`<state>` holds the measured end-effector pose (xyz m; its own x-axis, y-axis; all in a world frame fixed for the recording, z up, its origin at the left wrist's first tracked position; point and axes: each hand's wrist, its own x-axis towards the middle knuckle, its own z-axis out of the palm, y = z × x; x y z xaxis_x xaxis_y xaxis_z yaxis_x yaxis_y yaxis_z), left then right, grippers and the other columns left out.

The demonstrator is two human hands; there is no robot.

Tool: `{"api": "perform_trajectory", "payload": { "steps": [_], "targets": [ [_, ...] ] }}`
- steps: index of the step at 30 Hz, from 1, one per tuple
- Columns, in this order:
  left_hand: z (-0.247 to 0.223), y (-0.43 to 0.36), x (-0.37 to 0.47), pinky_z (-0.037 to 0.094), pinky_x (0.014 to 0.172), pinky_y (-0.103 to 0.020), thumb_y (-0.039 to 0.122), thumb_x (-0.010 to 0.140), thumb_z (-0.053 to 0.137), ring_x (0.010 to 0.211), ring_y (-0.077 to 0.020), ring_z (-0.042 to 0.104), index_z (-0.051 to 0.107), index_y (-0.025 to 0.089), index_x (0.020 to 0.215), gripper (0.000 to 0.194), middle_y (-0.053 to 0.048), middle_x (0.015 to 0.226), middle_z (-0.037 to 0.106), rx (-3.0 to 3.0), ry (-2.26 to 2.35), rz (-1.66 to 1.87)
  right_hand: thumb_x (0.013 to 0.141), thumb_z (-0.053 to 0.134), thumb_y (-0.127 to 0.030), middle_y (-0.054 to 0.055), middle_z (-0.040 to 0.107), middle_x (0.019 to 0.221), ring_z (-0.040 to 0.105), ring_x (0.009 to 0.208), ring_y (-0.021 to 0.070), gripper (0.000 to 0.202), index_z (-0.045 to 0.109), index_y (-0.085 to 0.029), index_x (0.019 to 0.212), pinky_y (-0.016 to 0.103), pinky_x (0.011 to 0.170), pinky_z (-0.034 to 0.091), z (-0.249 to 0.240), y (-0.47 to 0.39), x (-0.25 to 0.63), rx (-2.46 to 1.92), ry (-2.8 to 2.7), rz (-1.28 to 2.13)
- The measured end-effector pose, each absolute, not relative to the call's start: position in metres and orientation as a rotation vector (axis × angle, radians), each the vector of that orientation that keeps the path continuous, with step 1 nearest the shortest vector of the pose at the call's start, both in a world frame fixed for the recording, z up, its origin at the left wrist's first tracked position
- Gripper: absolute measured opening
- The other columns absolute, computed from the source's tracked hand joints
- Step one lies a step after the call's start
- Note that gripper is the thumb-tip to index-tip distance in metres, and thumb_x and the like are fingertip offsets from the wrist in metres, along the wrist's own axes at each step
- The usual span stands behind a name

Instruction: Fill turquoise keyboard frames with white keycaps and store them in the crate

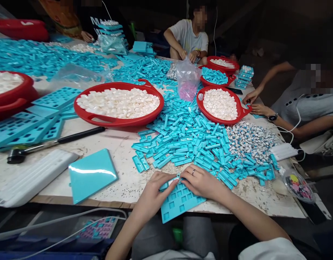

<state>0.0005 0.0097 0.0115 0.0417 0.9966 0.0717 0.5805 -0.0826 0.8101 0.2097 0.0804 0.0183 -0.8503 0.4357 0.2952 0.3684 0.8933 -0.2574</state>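
A turquoise plastic panel with rows of square openings [182,202] is tilted at the table's front edge, above my lap. My left hand [155,189] is closed on its far left corner, the thumb lying on top beside a small white piece [172,181]. With fingers bent and pressed together, my right hand [200,181] grips the panel's far edge, its fingertips almost meeting the left thumb. What lies between the fingertips is too small and hidden to make out. Just beyond both hands spreads a pile of turquoise rectangular pieces [182,139].
Red basins of white pieces [87,117] [217,121] stand beyond the pile. To the left lie a smooth turquoise plate [93,175], a white power strip [36,177] and a black-handled tool [74,136]. Small printed pieces [250,141] are heaped right. Other people work around the table.
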Motion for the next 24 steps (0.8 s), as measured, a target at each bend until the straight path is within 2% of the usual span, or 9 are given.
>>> {"api": "perform_trajectory", "payload": {
  "steps": [4, 7, 9, 11, 13, 15, 17, 20, 24],
  "targets": [
    [0.013, 0.01, -0.001, 0.046, 0.095, -0.04, 0.039, 0.095, 0.058, 0.104, -0.026, 0.058, 0.078, 0.028, 0.099, 0.023, -0.006, 0.1, 0.07, 1.92, 1.676, 0.994, 0.101, 0.054, -0.025, 0.01, 0.067, 0.098, 0.064, 0.098, 0.0241, 0.015, 0.063, -0.016, 0.108, 0.037, 0.092, 0.053, 0.012, 0.08, 0.209, -0.616, -2.618, 0.387],
    [0.024, 0.022, 0.003, 0.045, 0.089, -0.038, 0.037, 0.096, 0.056, 0.098, -0.0246, 0.058, 0.075, 0.026, 0.095, 0.023, -0.005, 0.093, 0.068, 1.974, 1.689, 1.032, 0.1, 0.056, -0.025, 0.008, 0.068, 0.097, 0.065, 0.098, 0.0217, 0.014, 0.064, -0.017, 0.108, 0.035, 0.097, 0.052, 0.009, 0.081, 0.208, -0.622, -2.557, 0.455],
    [0.037, 0.038, 0.01, 0.043, 0.085, -0.037, 0.039, 0.096, 0.054, 0.09, -0.0235, 0.057, 0.072, 0.024, 0.082, 0.027, -0.004, 0.083, 0.065, 2.022, 1.715, 1.023, 0.099, 0.058, -0.025, 0.008, 0.068, 0.097, 0.065, 0.099, 0.0218, 0.013, 0.065, -0.017, 0.107, 0.035, 0.097, 0.051, 0.006, 0.08, 0.207, -0.621, -2.536, 0.458],
    [0.051, 0.06, 0.02, 0.041, 0.08, -0.037, 0.04, 0.096, 0.053, 0.081, -0.0217, 0.055, 0.06, 0.022, 0.063, 0.038, -0.002, 0.071, 0.06, 2.086, 1.745, 0.969, 0.099, 0.059, -0.024, 0.009, 0.068, 0.098, 0.064, 0.101, 0.0227, 0.013, 0.066, -0.016, 0.106, 0.035, 0.095, 0.052, 0.003, 0.079, 0.205, -0.624, -2.519, 0.429],
    [0.064, 0.087, 0.033, 0.041, 0.079, -0.036, 0.035, 0.098, 0.05, 0.079, -0.0207, 0.055, 0.055, 0.021, 0.061, 0.04, -0.002, 0.07, 0.058, 2.148, 1.729, 0.928, 0.099, 0.058, -0.025, 0.009, 0.069, 0.097, 0.064, 0.101, 0.0235, 0.014, 0.066, -0.016, 0.106, 0.035, 0.092, 0.053, -0.001, 0.077, 0.201, -0.651, -2.512, 0.39],
    [0.074, 0.115, 0.047, 0.041, 0.08, -0.036, 0.031, 0.097, 0.051, 0.084, -0.0215, 0.057, 0.061, 0.02, 0.07, 0.031, -0.003, 0.08, 0.062, 2.217, 1.668, 0.89, 0.101, 0.057, -0.027, 0.009, 0.069, 0.095, 0.064, 0.1, 0.0236, 0.015, 0.066, -0.017, 0.107, 0.035, 0.09, 0.053, -0.004, 0.075, 0.198, -0.675, -2.518, 0.369],
    [0.078, 0.143, 0.061, 0.042, 0.085, -0.037, 0.027, 0.096, 0.053, 0.099, -0.0247, 0.059, 0.068, 0.02, 0.095, 0.017, -0.006, 0.1, 0.067, 2.333, 1.587, 0.802, 0.101, 0.057, -0.028, 0.009, 0.07, 0.095, 0.064, 0.099, 0.0236, 0.017, 0.066, -0.016, 0.108, 0.036, 0.09, 0.052, -0.006, 0.074, 0.196, -0.679, -2.528, 0.362],
    [0.073, 0.176, 0.08, 0.04, 0.09, -0.039, 0.021, 0.098, 0.05, 0.109, -0.026, 0.058, 0.067, 0.021, 0.117, 0.025, -0.007, 0.12, 0.067, 2.577, 1.469, 0.553, 0.1, 0.059, -0.028, 0.009, 0.07, 0.095, 0.063, 0.098, 0.0241, 0.019, 0.067, -0.015, 0.11, 0.036, 0.089, 0.052, -0.007, 0.073, 0.195, -0.667, -2.528, 0.341],
    [0.059, 0.203, 0.096, 0.038, 0.091, -0.042, 0.018, 0.098, 0.05, 0.109, -0.0284, 0.058, 0.07, 0.018, 0.111, 0.024, -0.01, 0.113, 0.071, 2.678, 1.489, 0.426, 0.098, 0.062, -0.031, 0.007, 0.069, 0.092, 0.063, 0.096, 0.024, 0.02, 0.068, -0.015, 0.108, 0.035, 0.087, 0.052, -0.008, 0.074, 0.194, -0.669, -2.531, 0.314]
  ]
}}
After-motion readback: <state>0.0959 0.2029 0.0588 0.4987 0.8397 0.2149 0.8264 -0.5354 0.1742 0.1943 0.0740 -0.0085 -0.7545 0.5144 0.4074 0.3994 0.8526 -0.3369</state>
